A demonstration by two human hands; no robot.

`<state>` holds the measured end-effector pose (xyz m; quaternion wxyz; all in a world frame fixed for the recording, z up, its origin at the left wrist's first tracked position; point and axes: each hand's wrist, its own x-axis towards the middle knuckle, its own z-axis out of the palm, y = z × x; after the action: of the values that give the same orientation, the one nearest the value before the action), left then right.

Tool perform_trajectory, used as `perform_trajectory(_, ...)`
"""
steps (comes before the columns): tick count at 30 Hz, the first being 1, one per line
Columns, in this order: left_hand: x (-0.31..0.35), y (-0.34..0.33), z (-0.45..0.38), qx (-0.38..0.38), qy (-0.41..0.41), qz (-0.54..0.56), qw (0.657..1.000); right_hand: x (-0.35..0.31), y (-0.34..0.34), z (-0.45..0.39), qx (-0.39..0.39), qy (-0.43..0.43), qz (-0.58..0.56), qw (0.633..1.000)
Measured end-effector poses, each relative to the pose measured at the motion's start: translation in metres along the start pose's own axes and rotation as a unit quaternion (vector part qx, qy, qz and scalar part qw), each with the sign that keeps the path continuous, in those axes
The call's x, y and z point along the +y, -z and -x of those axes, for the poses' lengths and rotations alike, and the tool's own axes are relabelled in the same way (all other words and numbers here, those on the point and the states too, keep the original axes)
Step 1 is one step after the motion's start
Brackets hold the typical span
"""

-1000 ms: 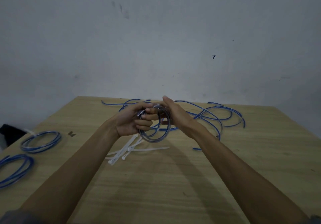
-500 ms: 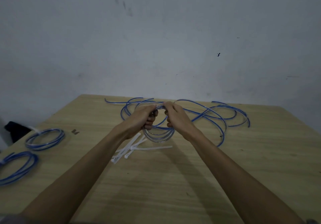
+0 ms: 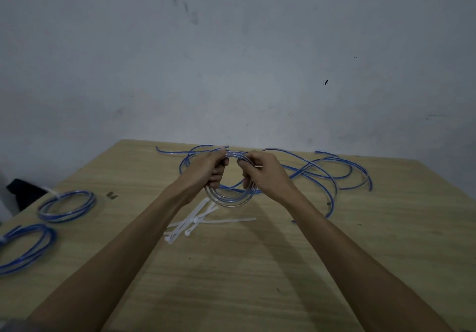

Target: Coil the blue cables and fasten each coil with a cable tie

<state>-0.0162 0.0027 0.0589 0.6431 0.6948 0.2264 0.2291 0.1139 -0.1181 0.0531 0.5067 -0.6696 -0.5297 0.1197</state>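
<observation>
While arms reach forward, left hand (image 3: 206, 169) and right hand (image 3: 265, 172) each clench coil (image 3: 228, 199) top.

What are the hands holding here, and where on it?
Both hands, left and right, grip one coiled cable at its upper arc, either side.

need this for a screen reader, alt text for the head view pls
Both hands, left hand and right hand, hold a coil of cable above a wooden table; loose blue cables, white cable ties and two finished coils lie around.
</observation>
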Motion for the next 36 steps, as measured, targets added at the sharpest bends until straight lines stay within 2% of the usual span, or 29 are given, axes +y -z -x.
perform_trajectory(2,-0.001,-0.001,0.000,-0.004,0.003,-0.007,1.000,0.000,-0.004,0.000,-0.017,-0.010,0.034,0.999)
perform_trajectory(5,-0.002,-0.006,0.002,0.002,-0.008,-0.027,1.000,-0.006,-0.009,0.000,-0.035,-0.086,-0.063,0.994)
perform_trajectory(7,-0.004,-0.009,0.004,0.017,-0.034,-0.076,0.996,-0.010,-0.011,0.000,-0.027,-0.118,-0.100,0.988)
perform_trajectory(10,-0.006,-0.015,0.004,0.054,-0.081,-0.184,0.978,-0.013,-0.016,0.002,0.006,-0.115,-0.111,0.987)
perform_trajectory(12,-0.005,-0.017,0.003,0.069,-0.083,-0.207,0.972,-0.012,-0.018,0.003,0.019,-0.104,-0.113,0.988)
perform_trajectory(18,-0.011,-0.013,0.001,0.048,-0.039,-0.122,0.991,-0.009,-0.019,0.004,0.013,-0.138,-0.111,0.984)
perform_trajectory(24,-0.015,-0.010,-0.001,0.069,-0.032,-0.050,0.996,-0.005,-0.022,-0.003,0.011,-0.150,-0.123,0.981)
perform_trajectory(27,-0.015,-0.010,-0.001,0.075,0.005,-0.005,0.997,-0.005,-0.024,-0.004,0.017,-0.146,-0.137,0.980)
perform_trajectory(29,-0.015,-0.011,0.000,0.095,0.027,0.000,0.995,-0.004,-0.028,-0.003,0.019,-0.120,-0.104,0.987)
perform_trajectory(32,-0.015,-0.012,0.002,0.110,0.026,-0.033,0.993,-0.001,-0.034,-0.002,0.023,-0.010,0.033,0.999)
perform_trajectory(34,-0.014,-0.009,0.003,0.121,0.021,-0.045,0.991,0.003,-0.036,-0.002,-0.005,0.056,0.137,0.989)
perform_trajectory(36,-0.015,-0.004,0.003,0.134,0.010,-0.076,0.988,0.008,-0.039,-0.003,-0.033,0.081,0.196,0.977)
